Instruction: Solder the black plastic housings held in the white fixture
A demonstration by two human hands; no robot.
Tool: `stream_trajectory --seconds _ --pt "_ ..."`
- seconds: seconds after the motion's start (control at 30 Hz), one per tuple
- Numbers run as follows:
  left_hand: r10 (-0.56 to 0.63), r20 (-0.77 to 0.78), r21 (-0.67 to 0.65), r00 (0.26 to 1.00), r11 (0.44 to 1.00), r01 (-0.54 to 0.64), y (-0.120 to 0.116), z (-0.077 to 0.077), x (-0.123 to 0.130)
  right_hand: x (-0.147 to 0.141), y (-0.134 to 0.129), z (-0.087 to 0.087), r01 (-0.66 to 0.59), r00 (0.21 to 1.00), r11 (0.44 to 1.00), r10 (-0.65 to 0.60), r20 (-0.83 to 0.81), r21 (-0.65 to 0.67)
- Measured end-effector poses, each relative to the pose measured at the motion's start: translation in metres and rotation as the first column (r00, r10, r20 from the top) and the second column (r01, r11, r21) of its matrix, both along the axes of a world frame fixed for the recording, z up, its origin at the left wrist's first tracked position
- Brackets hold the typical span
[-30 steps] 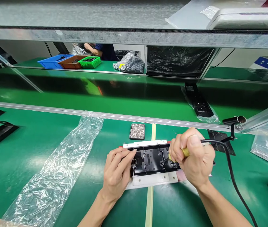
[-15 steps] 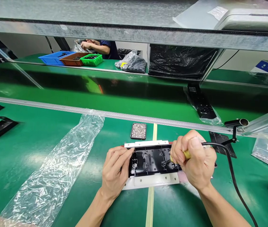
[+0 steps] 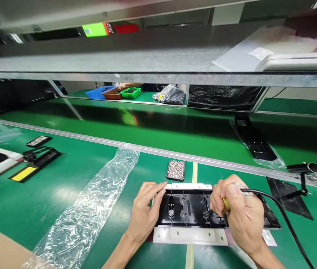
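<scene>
A black plastic panel (image 3: 190, 207), with ribs and posts on its inner face, lies in a white fixture (image 3: 193, 236) on the green bench. My left hand (image 3: 145, 209) grips its left end, fingertips at the upper left corner. In my right hand (image 3: 241, 213) is a yellow-handled corded tool (image 3: 226, 206), held in a closed fist over the panel's right half. The tool's dark tip points left and down at the panel; whether it touches is unclear. A black cable (image 3: 283, 215) runs from its back end. Behind the fixture sits a small black tray (image 3: 175, 170) of small metal parts.
Crumpled clear plastic film (image 3: 91, 205) stretches along the left. Black parts with a yellow label (image 3: 24, 174) lie farther left. A metal tube on a bracket (image 3: 305, 168) stands at right. Beyond the rail are colored bins (image 3: 100, 93) and a co-worker's arm (image 3: 131, 86); a metal shelf (image 3: 147, 76) spans above.
The camera view has tilted up and shifted left, so the bench appears lower and farther right. Both hands keep their places at the panel, the tool still over its right half.
</scene>
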State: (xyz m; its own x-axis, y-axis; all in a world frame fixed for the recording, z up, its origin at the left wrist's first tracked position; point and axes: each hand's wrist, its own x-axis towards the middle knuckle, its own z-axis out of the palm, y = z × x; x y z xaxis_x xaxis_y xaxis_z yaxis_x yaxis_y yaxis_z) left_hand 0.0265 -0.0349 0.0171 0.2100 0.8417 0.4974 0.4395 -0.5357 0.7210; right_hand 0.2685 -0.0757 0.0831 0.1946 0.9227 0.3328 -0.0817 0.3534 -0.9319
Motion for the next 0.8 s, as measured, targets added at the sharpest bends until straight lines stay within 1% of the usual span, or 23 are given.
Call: stream_trajectory --seconds 0.07,0.13,0.17,0.23,0.3,0.37,0.47,0.63,0.7,0.8 --pt "-0.025 -0.099 -0.039 0.995 0.999 0.021 0.020 0.004 -0.004 0.004 0.003 -0.008 -0.011 0.999 1.000 0.011 0.043 -0.003" --pt "-0.044 -0.229 -0.034 0.973 0.999 0.037 0.046 0.006 -0.006 0.006 0.004 -0.012 -0.023 0.997 1.000 0.023 0.074 -0.005" --pt "-0.054 -0.294 -0.038 0.954 0.998 0.045 0.060 0.005 -0.006 0.006 0.005 -0.013 -0.026 0.996 1.000 0.027 0.086 -0.009" --pt "-0.112 -0.409 -0.086 0.906 0.993 0.084 0.087 0.000 -0.002 0.006 0.006 -0.014 -0.025 0.995 1.000 0.026 0.100 -0.012" --pt "-0.154 -0.448 -0.110 0.881 0.987 0.117 0.108 -0.006 0.007 0.004 0.006 -0.013 -0.017 0.995 1.000 0.017 0.097 -0.004" --pt "-0.181 -0.470 -0.119 0.864 0.983 0.141 0.122 -0.010 0.018 0.002 0.005 -0.012 -0.010 0.996 1.000 0.009 0.094 0.015" --pt "-0.193 -0.501 -0.121 0.843 0.981 0.152 0.130 -0.013 0.031 -0.001 0.002 -0.010 -0.010 0.994 0.999 0.006 0.106 0.037" --pt "-0.160 -0.541 -0.111 0.825 0.987 0.119 0.129 -0.014 0.044 -0.002 -0.001 -0.009 -0.012 0.994 0.999 0.006 0.114 0.049" --pt "-0.162 -0.545 -0.121 0.823 0.986 0.114 0.128 -0.010 0.048 -0.001 -0.001 -0.009 -0.006 0.993 0.998 0.000 0.114 0.058" --pt "-0.156 -0.512 -0.149 0.845 0.985 0.092 0.126 0.003 0.049 0.001 0.000 -0.007 0.000 0.995 0.998 -0.007 0.101 0.066"
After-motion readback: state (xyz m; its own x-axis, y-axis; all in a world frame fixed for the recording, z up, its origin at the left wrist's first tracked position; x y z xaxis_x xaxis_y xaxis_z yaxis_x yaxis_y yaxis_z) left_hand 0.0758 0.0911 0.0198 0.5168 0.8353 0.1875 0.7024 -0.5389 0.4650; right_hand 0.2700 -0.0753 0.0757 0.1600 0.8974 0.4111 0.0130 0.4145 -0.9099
